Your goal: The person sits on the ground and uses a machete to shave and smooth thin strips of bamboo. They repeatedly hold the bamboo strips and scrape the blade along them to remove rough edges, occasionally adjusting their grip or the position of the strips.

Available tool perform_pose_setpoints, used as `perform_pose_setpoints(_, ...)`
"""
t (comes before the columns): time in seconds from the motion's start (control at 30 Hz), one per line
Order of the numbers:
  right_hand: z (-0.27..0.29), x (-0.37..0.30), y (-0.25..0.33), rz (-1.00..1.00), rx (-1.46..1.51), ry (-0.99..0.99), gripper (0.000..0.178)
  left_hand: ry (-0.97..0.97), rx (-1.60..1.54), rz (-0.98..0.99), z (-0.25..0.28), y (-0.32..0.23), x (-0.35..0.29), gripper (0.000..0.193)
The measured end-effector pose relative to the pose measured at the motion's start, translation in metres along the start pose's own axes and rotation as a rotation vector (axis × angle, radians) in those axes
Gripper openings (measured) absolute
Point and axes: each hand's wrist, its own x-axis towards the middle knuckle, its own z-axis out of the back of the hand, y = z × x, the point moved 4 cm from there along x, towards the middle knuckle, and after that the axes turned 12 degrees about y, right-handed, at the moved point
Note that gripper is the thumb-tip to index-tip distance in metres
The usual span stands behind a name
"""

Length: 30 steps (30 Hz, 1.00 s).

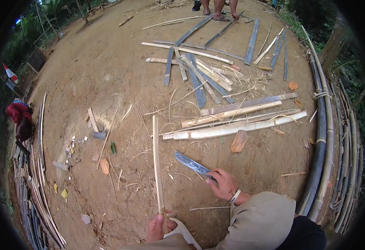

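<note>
My left hand (155,228) is closed round the lower end of a pale split bamboo strip (157,166), which points away from me over the dirt. In my right hand (224,185) is a machete (191,163), its dark blade pointing to the far left, a little right of the strip. The fingers wrap its handle, mostly hiding it. The blade does not touch the strip. Beyond both lie several split bamboo lengths (249,128) side by side, pale inner faces showing on some.
Split bamboo strips (203,77) and shavings (255,86) lie scattered farther off, near another person's bare legs (218,7). Long bamboo poles (319,137) line the right edge; more bamboo (28,212) is stacked at left. A person in red (20,118) is by that stack.
</note>
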Motion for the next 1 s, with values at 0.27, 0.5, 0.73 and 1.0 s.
perform_pose_setpoints(0.27,-0.047,0.022,0.035,-0.138,1.340,0.499,0.023,0.465,0.185,0.050,-0.033,0.035,0.073,0.048)
perform_pose_setpoints(0.5,0.018,0.001,-0.044,-0.366,0.653,0.081,0.026,0.104,0.323,-0.092,0.035,-0.011,0.027,0.044)
perform_pose_setpoints(0.73,0.014,-0.032,-0.074,-0.230,0.233,0.161,0.033,-0.248,0.381,-0.163,0.126,0.001,-0.017,0.043)
perform_pose_setpoints(1.0,0.041,-0.006,-0.121,-0.270,0.376,-0.122,0.034,-0.458,0.344,-0.180,0.093,-0.008,-0.018,0.040)
